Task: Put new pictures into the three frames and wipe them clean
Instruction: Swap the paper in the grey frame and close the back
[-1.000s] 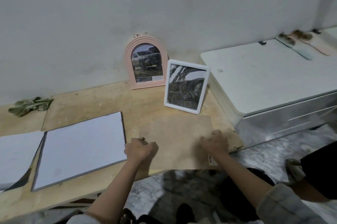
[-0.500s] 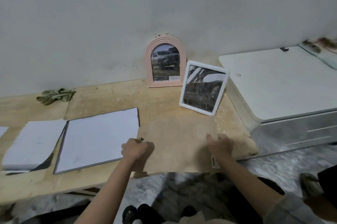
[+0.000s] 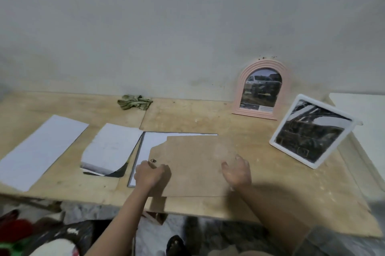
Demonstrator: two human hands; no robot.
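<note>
Now the brown backing board (image 3: 195,164) lies flat on the wooden table (image 3: 187,118), near the front edge. It half covers the third frame (image 3: 154,141), which lies face down with a white sheet showing at its far and left sides. The board is a bit wider than it is deep, so its long side runs left to right. Its chipped corner points far and left. A small metal hanger loop (image 3: 153,160) sits near its left edge.

The left hand (image 3: 149,174) is curled up at the board's left edge, close to the loop. It seems to pinch the edge, but the view is blurry, so I cannot tell for sure. The right hand (image 3: 237,172) rests on the right part of the board with its fingers spread and a little bent.

I think the step is to set the board back over the frame. To do it well, slide the board left and a little farther away until its edges line up with the frame all round. Keep it flat so the sheet under it does not crease. Then press it down gently.

Left of the frame lie two loose sheets (image 3: 112,147), one with a curled corner. A green cloth (image 3: 134,102) waits by the wall. On the right stand the pink arched frame (image 3: 260,91) and the white square frame (image 3: 310,130), both with pictures in.
</note>
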